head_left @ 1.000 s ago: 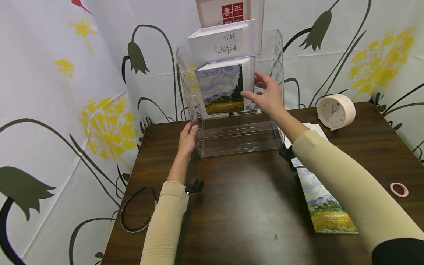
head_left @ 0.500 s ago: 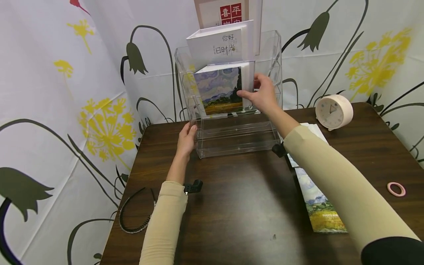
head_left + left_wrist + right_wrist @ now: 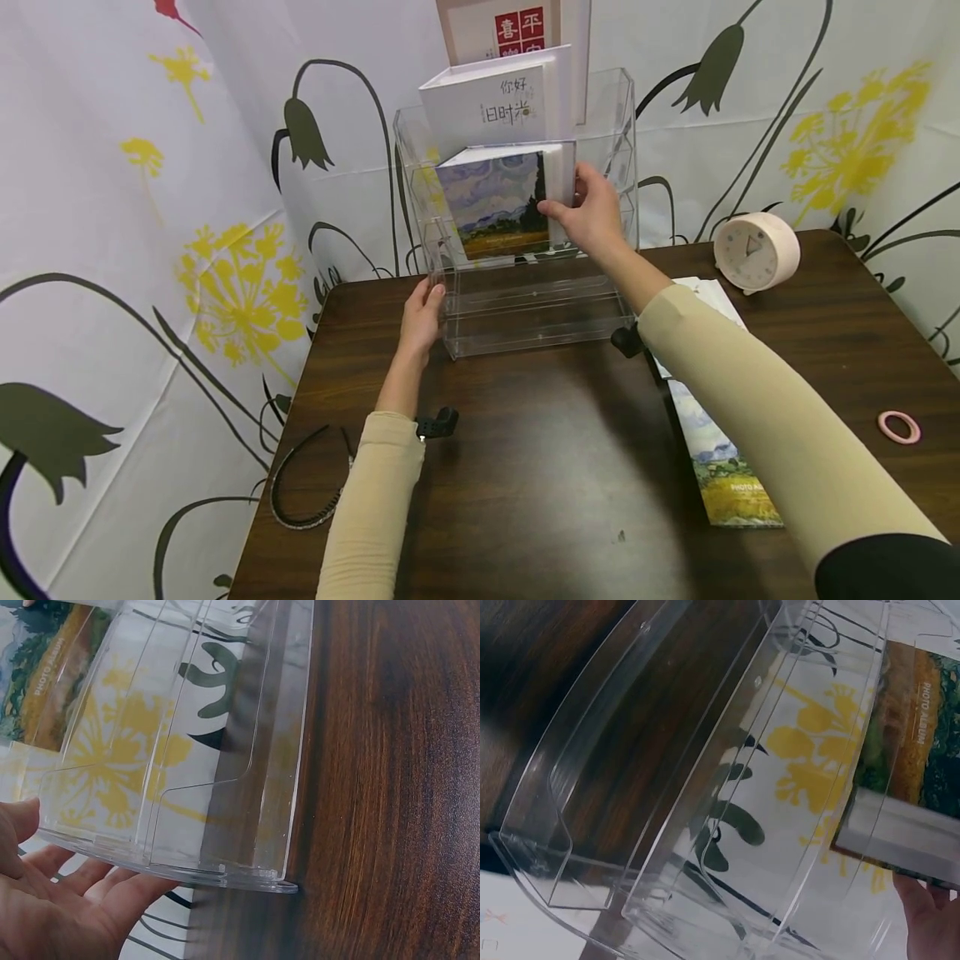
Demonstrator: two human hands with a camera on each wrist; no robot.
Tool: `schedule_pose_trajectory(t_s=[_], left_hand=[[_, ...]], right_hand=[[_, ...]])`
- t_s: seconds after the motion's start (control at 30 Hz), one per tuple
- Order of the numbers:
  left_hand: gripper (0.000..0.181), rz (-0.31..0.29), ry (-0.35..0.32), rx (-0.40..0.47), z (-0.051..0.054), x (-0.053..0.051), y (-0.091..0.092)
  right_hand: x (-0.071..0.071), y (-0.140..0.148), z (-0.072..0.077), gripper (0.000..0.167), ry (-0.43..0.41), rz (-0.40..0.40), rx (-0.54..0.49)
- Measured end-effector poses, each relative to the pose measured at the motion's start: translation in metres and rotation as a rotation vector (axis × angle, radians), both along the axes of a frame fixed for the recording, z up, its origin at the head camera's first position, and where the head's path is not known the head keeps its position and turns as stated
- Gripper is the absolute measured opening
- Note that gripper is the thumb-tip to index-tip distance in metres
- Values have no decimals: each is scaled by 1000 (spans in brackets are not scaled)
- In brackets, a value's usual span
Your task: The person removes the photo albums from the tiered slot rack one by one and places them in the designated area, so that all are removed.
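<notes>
A clear acrylic tiered rack (image 3: 536, 343) stands at the back of the brown table. My left hand (image 3: 422, 323) holds its left side panel low down, and in the left wrist view the thumb and fingers (image 3: 139, 896) lie on either side of that panel. On a middle tier leans a thick photo album (image 3: 491, 204) with a painted landscape cover. My right hand (image 3: 596, 215) grips the album's right edge, thumb on the cover, other fingers mostly hidden behind. The right wrist view shows the album's lettered cover (image 3: 900, 727) and part of the hand (image 3: 934, 926).
Higher in the rack stand a white book (image 3: 487, 104) and a beige one (image 3: 468, 29) with red squares. A round clock (image 3: 753, 252), a flat landscape-printed sleeve (image 3: 723, 467), white paper (image 3: 708, 296) and a pink ring (image 3: 898, 427) lie right. A black headband-like loop (image 3: 281, 492) lies left.
My right hand has closed from beside the album onto its right edge. The album's top has come slightly lower and forward. My left hand stays on the rack.
</notes>
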State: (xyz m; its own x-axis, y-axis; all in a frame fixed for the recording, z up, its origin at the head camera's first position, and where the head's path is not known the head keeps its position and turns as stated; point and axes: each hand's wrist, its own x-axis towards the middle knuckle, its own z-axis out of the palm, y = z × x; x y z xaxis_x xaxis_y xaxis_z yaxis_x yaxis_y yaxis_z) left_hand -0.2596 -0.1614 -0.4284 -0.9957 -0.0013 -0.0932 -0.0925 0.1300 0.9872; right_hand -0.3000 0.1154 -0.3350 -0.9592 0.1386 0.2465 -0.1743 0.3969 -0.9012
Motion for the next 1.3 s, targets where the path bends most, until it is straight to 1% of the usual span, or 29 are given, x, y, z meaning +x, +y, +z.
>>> schedule_pose_trajectory(t_s=[0.1, 0.2, 0.3, 0.4, 0.47, 0.6, 0.7, 0.73, 0.83, 0.87, 0.97, 1.03, 1.07, 1.13, 1.3], left_hand=[[46, 11, 25, -34, -5, -1, 0], [44, 21, 49, -55, -8, -2, 1], [44, 22, 53, -34, -9, -1, 2], [45, 20, 42, -33, -7, -1, 1], [47, 23, 21, -38, -6, -1, 1], [50, 21, 1, -59, -6, 0, 1], [51, 15, -1, -65, -5, -1, 1], [51, 13, -1, -68, -5, -1, 1], [52, 12, 4, -76, -5, -1, 1], [52, 10, 4, -78, -6, -1, 1], [52, 13, -1, -75, -6, 1, 0], [52, 14, -4, -70, -6, 1, -1], [52, 15, -4, -65, -6, 2, -1], [51, 20, 1, -61, -7, 1, -2], [50, 10, 9, -62, -8, -1, 0]], right_hand=[[1, 2, 1, 47, 22, 9, -23], [3, 5, 2, 44, 73, 32, -37], [7, 11, 5, 41, 126, 50, -42], [13, 17, 10, 38, 179, 71, -70], [18, 21, 14, 37, 203, 83, -97], [31, 33, 21, 34, 265, 103, -173], [44, 45, 24, 33, 291, 105, -241], [50, 49, 24, 33, 288, 101, -252], [70, 60, 20, 32, 260, 83, -317], [77, 63, 17, 31, 248, 79, -359], [100, 71, 5, 30, 192, 72, -479], [114, 74, -5, 29, 136, 69, -542], [120, 76, -11, 29, 101, 71, -573], [132, 79, -24, 28, 12, 63, -592], [156, 84, -60, 33, -231, 26, -664]])
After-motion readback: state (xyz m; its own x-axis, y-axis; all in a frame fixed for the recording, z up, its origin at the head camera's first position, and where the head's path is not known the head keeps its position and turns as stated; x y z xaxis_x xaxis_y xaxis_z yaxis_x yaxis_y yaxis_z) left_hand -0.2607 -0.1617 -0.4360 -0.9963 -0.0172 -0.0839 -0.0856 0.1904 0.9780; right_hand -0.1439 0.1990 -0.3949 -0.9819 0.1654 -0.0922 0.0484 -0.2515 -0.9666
